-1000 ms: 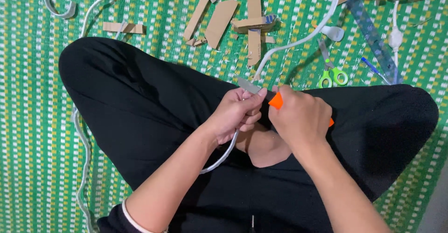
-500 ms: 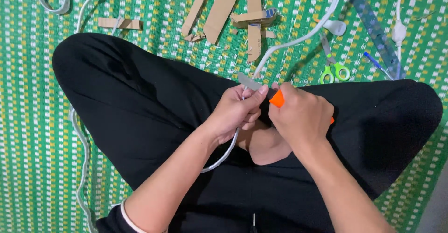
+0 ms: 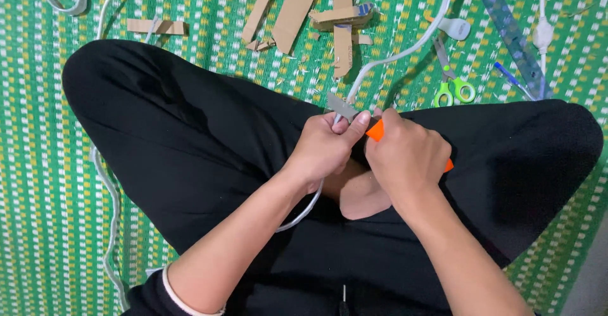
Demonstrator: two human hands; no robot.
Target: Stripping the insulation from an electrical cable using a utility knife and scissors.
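I sit cross-legged in black trousers on a green woven mat. My left hand pinches a white flexible cable that runs up and right across the mat and loops down under my wrist. My right hand grips an orange-handled utility knife; its grey blade lies against the cable at my left thumb. Both hands touch each other above my lap.
Brown cardboard strips and scraps lie on the mat ahead. Green-handled scissors, a translucent ruler and a blue pen lie at right. Another white cord trails along the left side.
My hands stay together on the cable and knife; the view has shifted slightly, and the blade looks a little further along the cable.
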